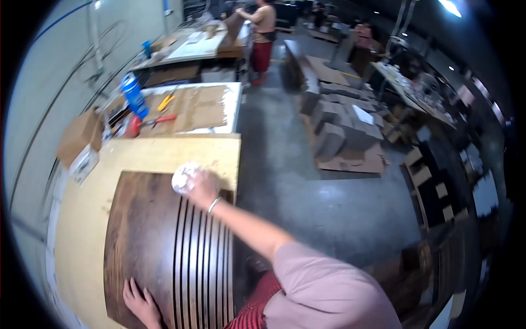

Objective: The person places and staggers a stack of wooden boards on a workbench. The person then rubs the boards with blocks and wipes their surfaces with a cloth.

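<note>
A dark brown wooden panel (143,225) lies on a pale wooden worktop (79,236). Several long parallel dark grooves run along its right side. My left hand (141,304) rests flat on the panel's lower left part, fingers apart, holding nothing. At the panel's far edge, my right hand (201,186) grips a round white thing (184,176); whether it is a small tub or a wadded cloth I cannot make out. My fingertips are partly hidden there.
Beyond the worktop, a second table (234,104) holds a blue spray can (134,96), a yellow-handled tool (165,102), a red-handled tool (159,119) and cardboard. A cardboard box (81,134) sits left. Stacked grey pieces (342,123) stand across the aisle. A person (263,35) works farther back.
</note>
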### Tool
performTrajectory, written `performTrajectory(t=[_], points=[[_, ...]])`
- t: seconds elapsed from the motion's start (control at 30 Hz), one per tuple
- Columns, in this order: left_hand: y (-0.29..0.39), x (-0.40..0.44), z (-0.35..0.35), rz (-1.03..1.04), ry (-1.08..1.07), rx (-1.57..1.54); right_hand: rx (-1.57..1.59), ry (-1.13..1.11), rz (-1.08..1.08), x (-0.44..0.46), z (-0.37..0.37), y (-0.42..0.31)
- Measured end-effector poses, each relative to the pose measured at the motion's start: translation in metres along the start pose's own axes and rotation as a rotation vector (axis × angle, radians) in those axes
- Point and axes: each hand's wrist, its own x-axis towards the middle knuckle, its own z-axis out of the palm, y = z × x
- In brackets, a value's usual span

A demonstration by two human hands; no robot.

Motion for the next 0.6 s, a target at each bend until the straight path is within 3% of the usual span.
performTrajectory(t=[0.07,0.1,0.17,0.3,0.33,0.37,0.43,0.47,0.6], points=[[0.018,0.003,-0.015,0.004,-0.036,0.041,0.043,-0.081,0.051,-0.044,0.009,-0.016],[0.018,0.003,-0.014,0.01,-0.03,0.041,0.025,-0.005,-0.066,-0.074,0.014,-0.027],[0.013,0.001,-0.012,0.017,-0.025,0.048,0.269,-0.097,-0.305,-0.148,0.017,-0.053],[0.015,0.002,-0.012,0.019,-0.003,0.06,0.565,-0.881,-0.5,-0.237,-0.051,-0.111],[0.014,0.002,-0.011,0.016,-0.009,0.061,0.627,-0.504,-0.441,-0.231,-0.048,-0.113],[0.013,0.0,-0.01,0.012,-0.02,0.06,0.53,-0.269,-0.463,-0.204,-0.025,-0.103],[0.013,-0.002,-0.01,0.012,-0.028,0.05,0.382,-0.142,-0.261,-0.117,-0.034,-0.073],[0.014,-0.002,-0.01,0.008,-0.024,0.043,0.358,-0.121,-0.041,-0.082,-0.029,-0.058],[0.014,-0.003,-0.011,-0.021,-0.034,0.067,0.262,-0.038,-0.163,-0.053,0.004,-0.004]])
